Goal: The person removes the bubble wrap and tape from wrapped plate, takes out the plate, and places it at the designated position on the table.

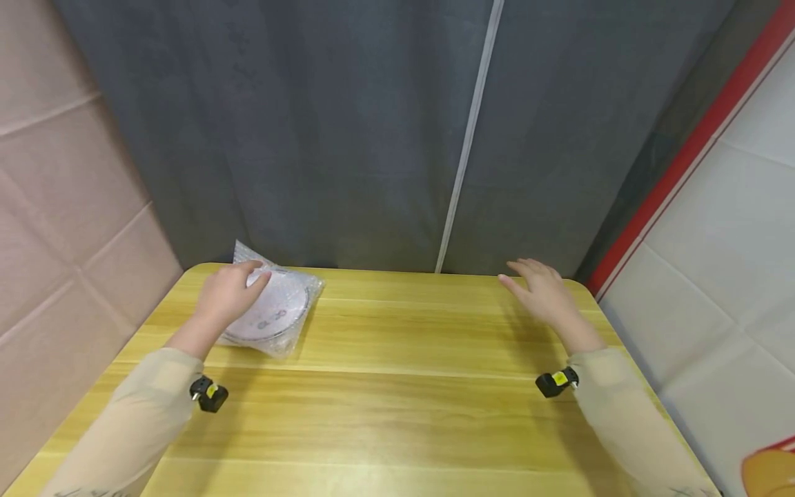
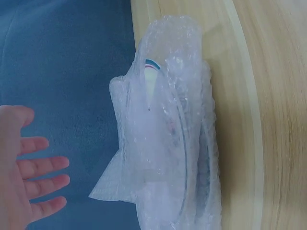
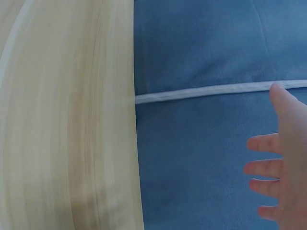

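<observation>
Released and holding nothing, the left hand (image 1: 226,293) hovers over the left side of a bubble-wrapped package (image 1: 297,324), its fingers stretched out. From the head view the hand overlaps the package; from the left wrist view a gap shows between the fingertips and the wrap, so the two are apart. Most of the package lies to the right of that hand, near the far left corner of the table (image 1: 373,421), and one corner of the wrap juts past the far edge. Through the clear wrap shows a round white plate (image 1: 276,304) with small pink and grey marks by its rim. Well apart from the package, the right hand (image 1: 545,293) is likewise loose, fingers extended, above the far right part of the table. Behind hangs a dark curtain (image 1: 323,138) with a white strip (image 1: 467,152).
</observation>
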Available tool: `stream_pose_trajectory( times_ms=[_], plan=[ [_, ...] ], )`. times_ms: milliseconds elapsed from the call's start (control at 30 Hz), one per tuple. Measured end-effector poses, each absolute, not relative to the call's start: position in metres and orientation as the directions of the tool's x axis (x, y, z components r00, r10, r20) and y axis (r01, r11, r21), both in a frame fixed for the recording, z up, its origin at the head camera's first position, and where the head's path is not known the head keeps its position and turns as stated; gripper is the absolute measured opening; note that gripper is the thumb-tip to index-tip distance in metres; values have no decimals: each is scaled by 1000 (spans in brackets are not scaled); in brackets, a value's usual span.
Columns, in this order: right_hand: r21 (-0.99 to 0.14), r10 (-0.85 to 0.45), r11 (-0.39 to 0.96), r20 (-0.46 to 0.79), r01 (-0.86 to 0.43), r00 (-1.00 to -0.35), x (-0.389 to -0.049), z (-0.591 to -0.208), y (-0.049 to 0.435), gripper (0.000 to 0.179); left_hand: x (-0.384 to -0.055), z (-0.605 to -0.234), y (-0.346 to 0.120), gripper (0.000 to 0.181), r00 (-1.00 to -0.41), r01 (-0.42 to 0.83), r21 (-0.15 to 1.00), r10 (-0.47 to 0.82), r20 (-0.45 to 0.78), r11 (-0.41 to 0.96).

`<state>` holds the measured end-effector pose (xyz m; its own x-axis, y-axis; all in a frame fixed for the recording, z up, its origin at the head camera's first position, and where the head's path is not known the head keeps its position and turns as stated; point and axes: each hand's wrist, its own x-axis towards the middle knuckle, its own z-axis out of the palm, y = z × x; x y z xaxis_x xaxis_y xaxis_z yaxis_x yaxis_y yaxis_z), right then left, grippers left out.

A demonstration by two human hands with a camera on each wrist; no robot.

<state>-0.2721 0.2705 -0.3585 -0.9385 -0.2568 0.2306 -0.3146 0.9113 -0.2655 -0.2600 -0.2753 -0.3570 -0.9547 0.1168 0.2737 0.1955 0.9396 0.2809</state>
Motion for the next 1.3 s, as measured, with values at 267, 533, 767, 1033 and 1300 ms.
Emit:
stream_pose_trajectory(
  times_ms=[267, 533, 767, 1033, 1300],
  plan=[
    [-365, -251, 874, 228, -322, -941, -269, -352, 251, 69, -259, -354, -281, 49, -957, 163, 312, 74, 280, 936],
    [-459, -248, 833, 190, -309, -950, -268, -352, 226, 68, -258, -357, -293, 43, -951, 146, 305, 49, 304, 941],
    [-508, -265, 792, 213, -338, -940, -271, -354, 200, 69, -260, -361, -305, 40, -958, 122, 299, 33, 286, 947],
    [-568, -281, 738, 231, -364, -932, -271, -359, 169, 65, -258, -361, -311, 43, -963, 102, 319, 13, 268, 942],
    [-608, -287, 693, 258, -386, -922, -270, -360, 143, 55, -260, -363, -320, 43, -961, 104, 363, 0, 276, 926]
  ],
)
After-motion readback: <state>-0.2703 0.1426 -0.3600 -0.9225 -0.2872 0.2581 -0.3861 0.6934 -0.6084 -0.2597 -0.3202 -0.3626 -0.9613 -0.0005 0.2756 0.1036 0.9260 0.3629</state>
